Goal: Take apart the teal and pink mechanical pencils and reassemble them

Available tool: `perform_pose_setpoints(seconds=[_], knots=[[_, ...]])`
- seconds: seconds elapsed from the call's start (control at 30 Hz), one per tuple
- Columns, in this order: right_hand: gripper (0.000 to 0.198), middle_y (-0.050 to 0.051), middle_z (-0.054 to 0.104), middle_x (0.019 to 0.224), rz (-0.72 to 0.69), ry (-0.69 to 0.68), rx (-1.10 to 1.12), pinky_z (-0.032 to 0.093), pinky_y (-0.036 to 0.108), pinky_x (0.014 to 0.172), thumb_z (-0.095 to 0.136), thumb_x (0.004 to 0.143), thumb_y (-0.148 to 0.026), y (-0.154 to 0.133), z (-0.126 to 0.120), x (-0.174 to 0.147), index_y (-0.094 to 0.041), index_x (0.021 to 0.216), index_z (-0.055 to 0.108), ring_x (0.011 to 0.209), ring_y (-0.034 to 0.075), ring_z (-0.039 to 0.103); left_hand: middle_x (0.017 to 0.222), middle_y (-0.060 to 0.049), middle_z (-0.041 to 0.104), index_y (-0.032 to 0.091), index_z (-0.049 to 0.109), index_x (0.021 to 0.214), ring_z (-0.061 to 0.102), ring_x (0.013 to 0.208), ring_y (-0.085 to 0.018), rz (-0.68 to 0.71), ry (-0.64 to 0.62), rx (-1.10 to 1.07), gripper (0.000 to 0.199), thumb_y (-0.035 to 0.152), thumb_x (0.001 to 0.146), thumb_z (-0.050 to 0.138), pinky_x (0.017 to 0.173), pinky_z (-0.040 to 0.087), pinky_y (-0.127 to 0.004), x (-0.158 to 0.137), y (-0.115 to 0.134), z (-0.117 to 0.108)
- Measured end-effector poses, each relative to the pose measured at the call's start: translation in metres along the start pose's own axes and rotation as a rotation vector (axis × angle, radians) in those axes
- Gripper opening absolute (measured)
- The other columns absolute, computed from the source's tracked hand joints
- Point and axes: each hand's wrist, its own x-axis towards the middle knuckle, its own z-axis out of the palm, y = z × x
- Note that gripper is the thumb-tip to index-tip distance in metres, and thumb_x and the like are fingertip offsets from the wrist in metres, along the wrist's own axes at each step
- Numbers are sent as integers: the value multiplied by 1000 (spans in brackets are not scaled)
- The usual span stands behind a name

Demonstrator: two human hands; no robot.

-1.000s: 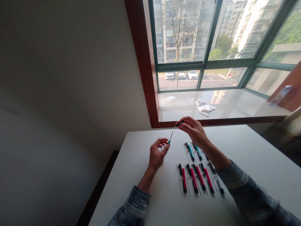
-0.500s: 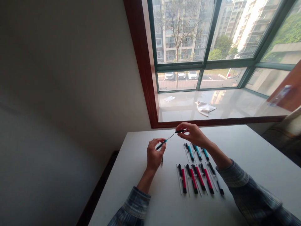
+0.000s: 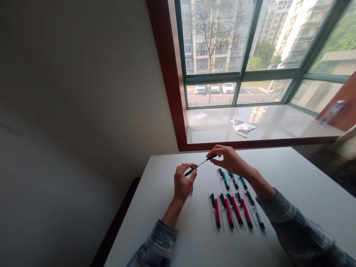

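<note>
Above the far part of the table, my left hand (image 3: pixel 183 183) pinches a teal and black pen barrel (image 3: pixel 191 170), tilted up to the right. A thin refill (image 3: pixel 202 163) sticks out of its upper end. Between the fingertips of my right hand (image 3: pixel 226 157) is a black upper pen section (image 3: pixel 211 157), in line with the refill. The refill's end meets this section; how far it reaches inside I cannot tell. Beneath my left hand a small dark piece (image 3: pixel 191 190) lies on the table, partly hidden.
On the white table (image 3: pixel 155 207) lie taken-apart pens: a row with teal barrels (image 3: pixel 225 181) and a nearer row with red barrels (image 3: pixel 217 214), with thin refills between them. A white cloth (image 3: pixel 241 127) and a paper (image 3: pixel 200 116) lie on the window sill (image 3: pixel 214 129).
The black section in my right hand has tilted and come into line with the refill, whose end now meets it. My left hand has hardly moved.
</note>
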Motion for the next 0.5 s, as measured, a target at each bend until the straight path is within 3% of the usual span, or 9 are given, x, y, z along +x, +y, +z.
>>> perform_pose_setpoints(seconds=[0.5], knots=[[11,5,76,93,-50,-84,-65,56,38,78,73,89,-26,-4,1,-2,-25,99,77,86,24,72,97,-2,75,27,74,98,63,97,-25,68,-37,65,12,23,90,65,91,48,-40,-1,5,0]])
